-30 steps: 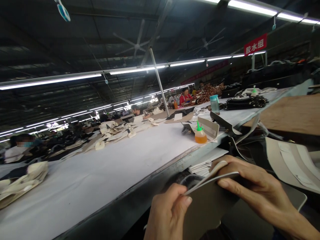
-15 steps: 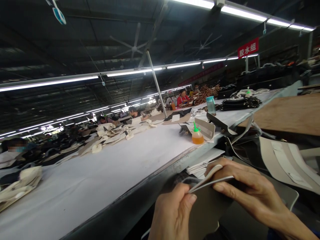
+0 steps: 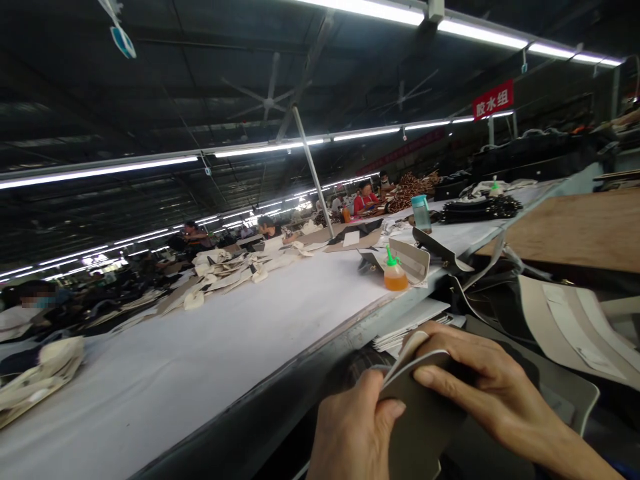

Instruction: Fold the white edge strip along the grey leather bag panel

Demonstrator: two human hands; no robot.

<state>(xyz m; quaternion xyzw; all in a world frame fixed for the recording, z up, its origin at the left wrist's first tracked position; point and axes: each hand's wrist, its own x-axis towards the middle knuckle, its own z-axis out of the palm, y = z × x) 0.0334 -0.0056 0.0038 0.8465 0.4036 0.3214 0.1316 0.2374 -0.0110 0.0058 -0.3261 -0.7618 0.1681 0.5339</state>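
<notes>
Between my hands is a folded grey-beige leather-like panel [image 3: 423, 427], its two layers parted along the top edge. My left hand [image 3: 355, 427] pinches the near end of that edge between thumb and fingers. Farther along, my right hand [image 3: 480, 380] is closed on the same edge, thumb on the near face and fingers over the far layer. The panel's lower part hangs down below the table level. Under and behind my right hand lie more grey panels [image 3: 570, 387], partly hidden.
A long white-topped table [image 3: 240, 360] runs diagonally on my left. On its edge stands a bottle of amber liquid with a green nozzle [image 3: 395, 273], near a teal-lidded bottle [image 3: 421, 213]. Stacked white sheets [image 3: 415, 323] lie below the edge. Curved beige pieces [image 3: 570, 327] are on the right.
The panel's edge has become more curved, with its layers bent upward. My right hand has shifted slightly left, closer to my left hand. Both still hold the panel.
</notes>
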